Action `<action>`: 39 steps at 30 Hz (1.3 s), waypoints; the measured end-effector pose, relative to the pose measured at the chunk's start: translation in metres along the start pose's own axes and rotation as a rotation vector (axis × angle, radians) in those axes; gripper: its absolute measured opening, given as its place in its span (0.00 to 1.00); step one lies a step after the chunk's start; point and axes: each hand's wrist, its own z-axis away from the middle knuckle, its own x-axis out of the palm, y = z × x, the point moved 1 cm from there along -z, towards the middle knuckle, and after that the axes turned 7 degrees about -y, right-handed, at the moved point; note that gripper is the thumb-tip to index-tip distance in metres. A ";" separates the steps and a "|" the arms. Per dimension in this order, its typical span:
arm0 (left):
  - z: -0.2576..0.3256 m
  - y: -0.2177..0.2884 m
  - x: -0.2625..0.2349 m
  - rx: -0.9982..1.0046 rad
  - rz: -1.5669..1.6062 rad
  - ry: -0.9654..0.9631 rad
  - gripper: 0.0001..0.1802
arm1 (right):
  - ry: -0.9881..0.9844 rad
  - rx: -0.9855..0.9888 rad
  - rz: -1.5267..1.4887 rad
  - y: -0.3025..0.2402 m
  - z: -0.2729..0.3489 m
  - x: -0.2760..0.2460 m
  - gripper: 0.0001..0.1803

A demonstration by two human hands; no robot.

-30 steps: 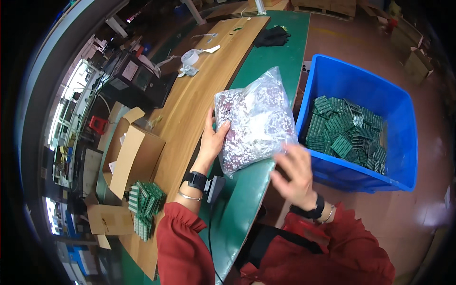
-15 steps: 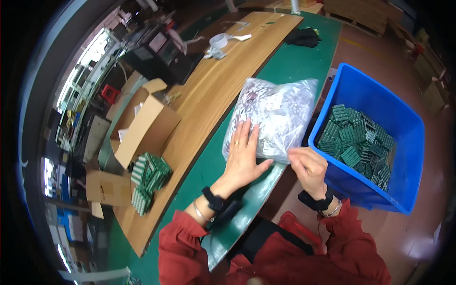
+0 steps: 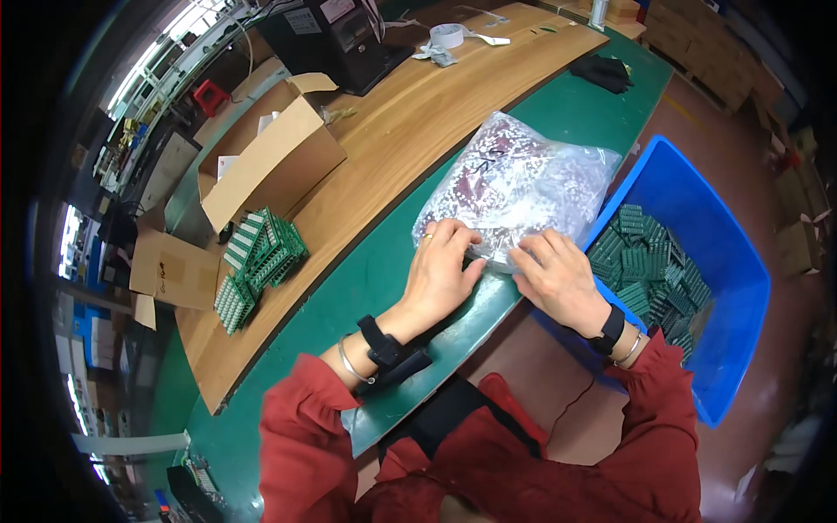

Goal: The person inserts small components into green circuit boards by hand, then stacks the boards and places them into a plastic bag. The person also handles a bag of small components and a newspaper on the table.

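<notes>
A clear plastic bag [image 3: 523,187], filled with many small white and dark pieces, lies on the green tabletop. My left hand [image 3: 443,275] is at its near edge, fingers curled over the plastic and thumb just below them. To the right along that same edge, my right hand [image 3: 562,279] has its bent fingers closed on the plastic, their tips partly hidden by the bag's folds. Both wrists carry dark bands and bangles. Close by on the right stands a blue bin [image 3: 741,322] holding many green ridged pieces [image 3: 641,261].
A wooden board [image 3: 392,148] rests on the green table [image 3: 336,349]. It carries an open cardboard box [image 3: 283,166], stacked green-and-white racks [image 3: 261,253], a tape roll [image 3: 446,35] and a dark machine [image 3: 336,39]. Black cloth [image 3: 603,73] lies at the far end.
My left hand has drawn back from the top of the bag to its near edge. My right hand has moved from the bag's corner onto the near edge. The view has shifted.
</notes>
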 end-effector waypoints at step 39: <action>-0.202 -0.007 0.048 0.213 0.005 -0.313 0.18 | -0.435 1.092 -0.455 0.183 -0.041 -0.018 0.13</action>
